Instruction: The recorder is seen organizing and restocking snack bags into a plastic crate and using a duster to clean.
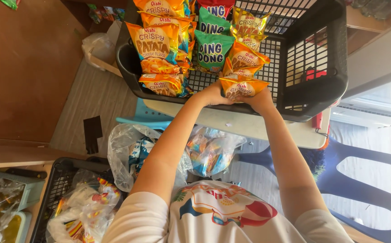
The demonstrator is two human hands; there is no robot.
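Observation:
A black plastic basket (326,81) stands on a pale table and holds rows of orange, yellow and green snack packets. Both my hands reach into its near edge. My left hand (212,95) and my right hand (259,100) grip the two sides of one small orange snack packet (241,87), held upright at the front of the middle row. Green packets (212,50) stand just behind it, and a large orange packet (155,47) leads the left row.
Clear plastic bags (213,150) of more snacks hang below the table edge (249,123). A second black basket (58,180) with bagged goods sits at lower left. A blue plastic chair (366,180) is at the right, a brown wooden surface (20,67) at the left.

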